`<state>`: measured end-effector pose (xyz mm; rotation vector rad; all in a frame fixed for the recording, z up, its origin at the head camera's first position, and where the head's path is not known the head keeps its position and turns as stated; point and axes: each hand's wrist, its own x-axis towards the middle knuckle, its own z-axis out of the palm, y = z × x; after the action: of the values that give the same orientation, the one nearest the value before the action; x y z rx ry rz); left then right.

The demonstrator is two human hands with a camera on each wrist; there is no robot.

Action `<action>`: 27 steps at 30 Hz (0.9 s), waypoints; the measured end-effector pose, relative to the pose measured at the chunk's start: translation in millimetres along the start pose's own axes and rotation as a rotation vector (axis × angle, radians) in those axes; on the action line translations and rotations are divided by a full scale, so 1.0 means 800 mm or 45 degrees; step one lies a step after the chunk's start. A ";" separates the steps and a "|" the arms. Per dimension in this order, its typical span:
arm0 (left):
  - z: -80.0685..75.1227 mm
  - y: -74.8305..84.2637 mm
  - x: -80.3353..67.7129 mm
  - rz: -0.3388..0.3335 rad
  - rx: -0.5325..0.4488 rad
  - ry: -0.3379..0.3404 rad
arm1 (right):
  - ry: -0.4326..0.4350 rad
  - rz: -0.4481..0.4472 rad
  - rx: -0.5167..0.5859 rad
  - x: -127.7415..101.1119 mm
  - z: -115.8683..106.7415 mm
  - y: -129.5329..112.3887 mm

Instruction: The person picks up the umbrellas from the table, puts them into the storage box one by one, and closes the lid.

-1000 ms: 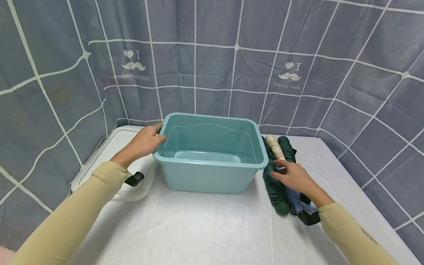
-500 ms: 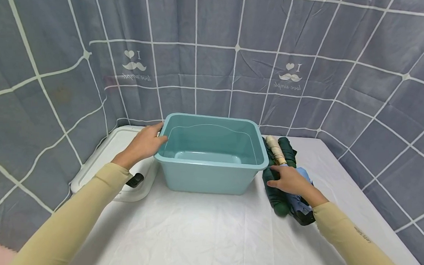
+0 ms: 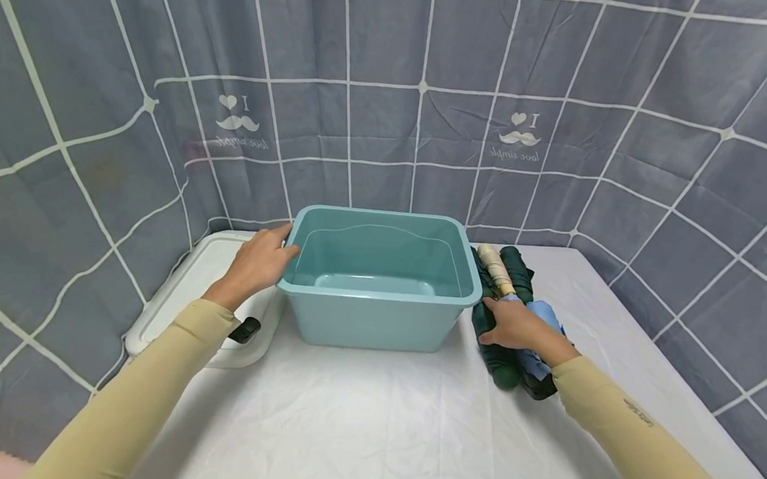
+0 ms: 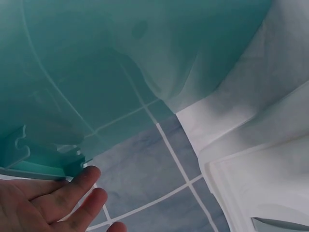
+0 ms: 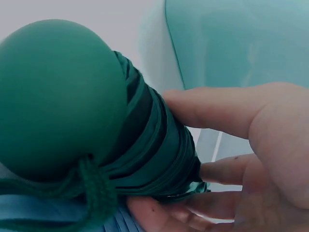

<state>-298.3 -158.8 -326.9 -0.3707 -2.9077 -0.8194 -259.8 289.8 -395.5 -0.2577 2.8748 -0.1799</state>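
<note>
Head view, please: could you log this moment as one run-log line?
left hand: rests on teal bin rim | right hand: grips green umbrella | lid: left of bin

A folded dark green umbrella [image 5: 96, 130] is gripped by the right hand [image 5: 241, 164], with what seems a teal bin [image 5: 231, 43] just beyond the fingers.
</note>
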 end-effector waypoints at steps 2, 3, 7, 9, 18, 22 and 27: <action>0.001 -0.001 -0.001 -0.003 0.001 0.004 | -0.006 0.003 -0.019 0.000 -0.001 -0.003; 0.002 -0.001 -0.002 -0.002 0.004 0.006 | -0.011 0.006 -0.022 -0.001 0.000 -0.005; 0.002 -0.001 -0.003 0.008 0.002 0.016 | -0.005 0.002 -0.026 -0.001 0.001 -0.010; 0.001 -0.001 -0.002 0.011 0.000 0.015 | 0.007 0.004 -0.017 -0.001 0.003 -0.012; 0.004 -0.003 -0.001 0.003 0.001 -0.001 | 0.055 0.002 -0.035 0.005 0.014 -0.016; 0.002 -0.003 -0.001 -0.001 -0.005 -0.003 | 0.058 0.004 -0.053 0.008 0.014 -0.018; 0.002 -0.004 0.000 -0.001 0.000 0.006 | 0.057 0.005 -0.058 0.009 0.013 -0.021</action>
<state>-299.5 -160.6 -330.1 -0.3668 -2.9037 -0.8196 -261.3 270.7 -405.0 -0.2593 2.9260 -0.1214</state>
